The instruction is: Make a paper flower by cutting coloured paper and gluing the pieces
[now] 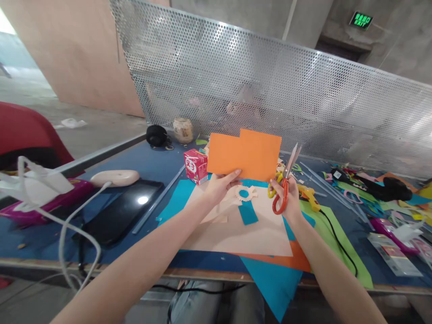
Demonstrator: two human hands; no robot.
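An orange sheet [249, 153] with a step in its top edge is held up over the table, its lower left edge pinched by my left hand [224, 185]. My right hand [286, 193] holds orange-handled scissors [285, 184], blades up and partly apart, beside the sheet's lower right corner. Yellow handles [272, 191] show at its fingers too. Below lies a pale sheet [236, 236], bearing a blue strip [248, 213] and a scalloped cream ring [243, 193] with a blue centre. Blue paper [276, 279] hangs over the front edge.
A pink box [196, 166] stands left of the sheet. Farther left are a black tablet [123, 209] and a white cable [67, 220]. A yellow glue gun [309, 198], green paper [340, 238] and paper scraps [381, 198] lie right. A perforated metal screen [236, 67] borders the back.
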